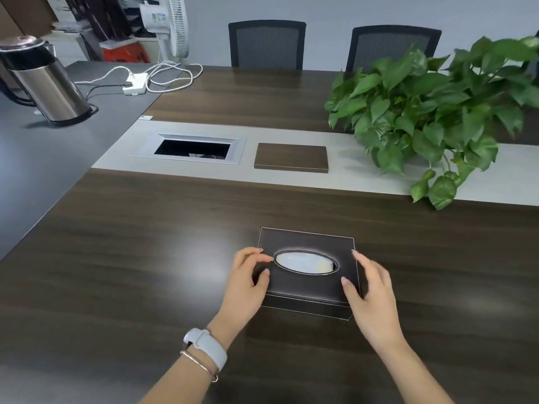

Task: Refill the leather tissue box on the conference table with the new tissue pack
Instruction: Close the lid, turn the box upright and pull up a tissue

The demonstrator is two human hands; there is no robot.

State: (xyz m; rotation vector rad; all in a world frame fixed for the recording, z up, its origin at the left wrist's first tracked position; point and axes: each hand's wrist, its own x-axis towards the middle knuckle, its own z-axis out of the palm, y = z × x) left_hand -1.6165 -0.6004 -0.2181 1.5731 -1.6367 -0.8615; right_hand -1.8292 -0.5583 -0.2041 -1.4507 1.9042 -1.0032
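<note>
A dark brown leather tissue box (306, 287) with pale stitching stands on the conference table (145, 258) in front of me. Through its oval top opening shows a white tissue pack (304, 262), lying flat inside. My left hand (248, 284), with a white watch and a thin bracelet on the wrist, cups the box's left end, its fingertips and thumb on the lid beside the oval. At the box's right end my right hand (370, 298) presses against the side, fingers stretched along the edge and thumb on the lid's front corner.
A leafy potted plant (437, 112) spreads over the far right. On the table's grey centre strip are an open cable hatch (192, 148) and a brown panel (291, 157). A steel kettle (43, 83) and a white power strip (135, 83) sit far left; two chairs (267, 45) stand opposite.
</note>
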